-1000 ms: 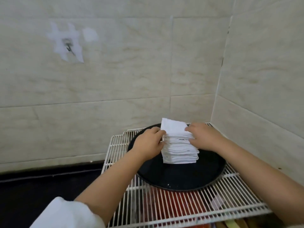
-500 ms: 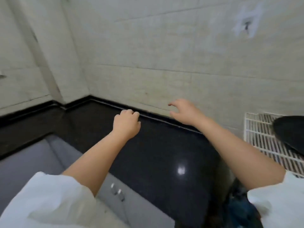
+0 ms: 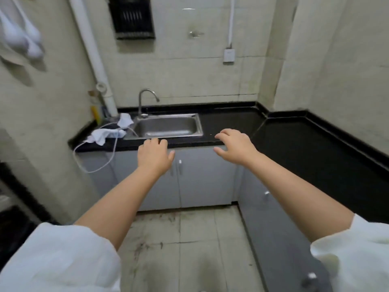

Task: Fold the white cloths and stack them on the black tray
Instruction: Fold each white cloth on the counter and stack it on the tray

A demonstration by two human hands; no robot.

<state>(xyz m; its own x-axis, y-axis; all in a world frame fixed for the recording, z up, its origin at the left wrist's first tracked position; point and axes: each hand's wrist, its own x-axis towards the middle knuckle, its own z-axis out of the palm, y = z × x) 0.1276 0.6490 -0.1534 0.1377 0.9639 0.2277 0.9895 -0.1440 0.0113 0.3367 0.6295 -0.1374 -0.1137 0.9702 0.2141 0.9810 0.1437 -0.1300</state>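
Observation:
Crumpled white cloths [image 3: 106, 135] lie on the black counter left of the sink, with another white cloth [image 3: 125, 120] behind them near the tap. My left hand [image 3: 154, 155] is held out in the air in front of the counter edge, fingers loosely bent, holding nothing. My right hand [image 3: 233, 145] is also raised and empty, fingers spread and slightly bent, over the counter right of the sink. Both hands are well short of the cloths. The black tray and the folded stack are out of view.
A steel sink [image 3: 168, 126] with a tap [image 3: 147, 100] is set in the black L-shaped counter [image 3: 294, 144]. A white cable [image 3: 94, 163] hangs off the counter's left end. Grey cabinets [image 3: 200, 178] stand below, above a tiled floor [image 3: 185, 249].
My hands let go of the folded stack on the tray. My view has swung left, away from the tray and wire rack, toward the sink corner; both hands travel along empty.

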